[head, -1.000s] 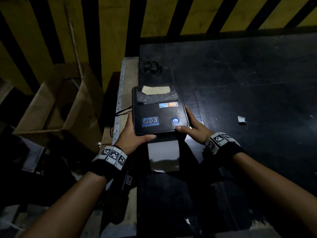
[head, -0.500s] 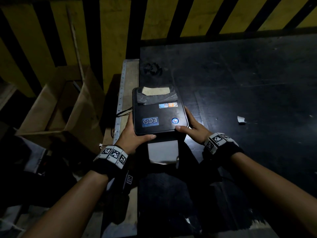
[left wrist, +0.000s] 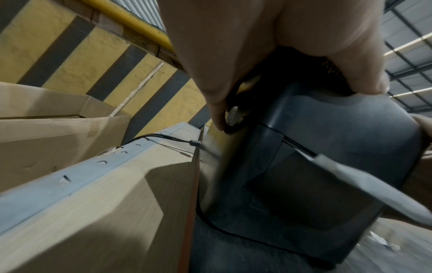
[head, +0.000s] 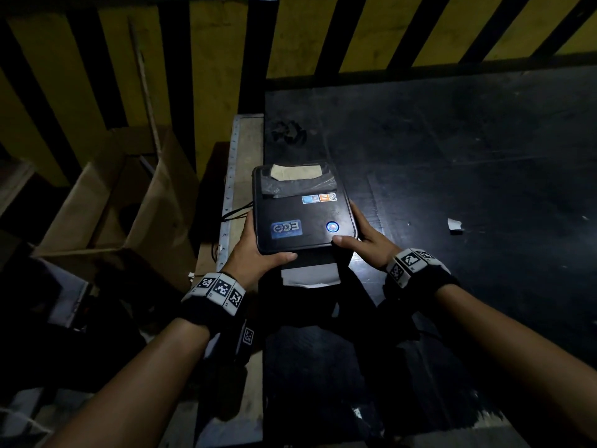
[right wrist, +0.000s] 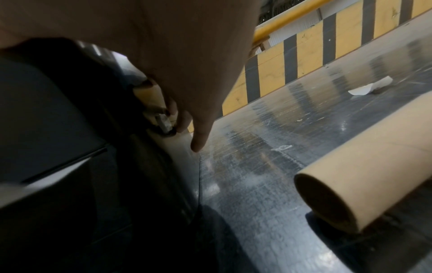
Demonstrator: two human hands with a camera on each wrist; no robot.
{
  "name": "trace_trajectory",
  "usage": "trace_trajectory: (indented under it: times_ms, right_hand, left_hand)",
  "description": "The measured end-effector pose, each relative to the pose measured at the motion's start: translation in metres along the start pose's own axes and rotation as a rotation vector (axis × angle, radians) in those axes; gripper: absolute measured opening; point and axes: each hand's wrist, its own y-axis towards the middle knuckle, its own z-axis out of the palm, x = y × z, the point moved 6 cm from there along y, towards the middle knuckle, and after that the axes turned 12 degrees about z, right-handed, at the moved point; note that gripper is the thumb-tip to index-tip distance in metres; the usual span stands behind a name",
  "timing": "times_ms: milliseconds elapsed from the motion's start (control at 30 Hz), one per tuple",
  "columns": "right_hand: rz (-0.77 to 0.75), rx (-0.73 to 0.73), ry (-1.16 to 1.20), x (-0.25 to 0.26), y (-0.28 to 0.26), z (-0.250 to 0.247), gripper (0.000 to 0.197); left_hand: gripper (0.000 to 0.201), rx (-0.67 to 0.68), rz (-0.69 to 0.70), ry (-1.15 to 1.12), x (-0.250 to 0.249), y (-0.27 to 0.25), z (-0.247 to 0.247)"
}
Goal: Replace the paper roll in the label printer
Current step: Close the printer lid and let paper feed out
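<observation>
Label printer, the black plastic box with rounded corners (head: 303,215), sits at the near left part of the dark scratched tabletop (head: 452,156), and both hands are clamped on it right now. Its lid is down, a blue-lit round button (head: 332,227) glowing on top near the right front corner, a blue sticker (head: 287,229) to its left. Left hand (head: 255,253) grips the printer's left side, thumb laid along the front edge of the lid, fingers curled down the side; in the left wrist view those fingertips (left wrist: 217,118) reach a small round part on the printer's flank. Right hand (head: 365,240) mirrors it on the right side, thumb on the lid's front corner just below the button, fingers wrapped down the side wall. White paper strip (head: 310,276) sticks out of the front slot, between the two wrists, its end curling down. A black cable (left wrist: 163,137) runs off the printer's left side over the pale wooden bench edge (head: 245,147). On the right, the right wrist view shows a bare brown cardboard tube (right wrist: 364,177) lying on the tabletop, apart from the printer. Farther right lies a small white paper scrap (head: 455,225). Left of the bench stands an open brown cardboard box (head: 113,202), and behind everything a yellow-and-black striped wall (head: 210,59).
</observation>
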Motion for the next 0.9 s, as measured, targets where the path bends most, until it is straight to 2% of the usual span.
trace_trajectory:
  times_ms: [300, 767, 900]
  right_hand:
    - [0.016, -0.015, -0.004, -0.003, 0.003, -0.001, 0.081]
    - [0.027, -0.022, -0.014, -0.002, -0.002, 0.001, 0.077]
    - [0.033, -0.019, -0.049, 0.003, -0.008, 0.001, 0.067]
  left_hand:
    - [0.099, -0.002, 0.024, -0.002, 0.002, 0.001, -0.001]
    - [0.102, 0.022, -0.029, 0.046, 0.007, 0.001, -0.002]
    - [0.099, 0.027, -0.027, 0.081, 0.003, 0.001, -0.002]
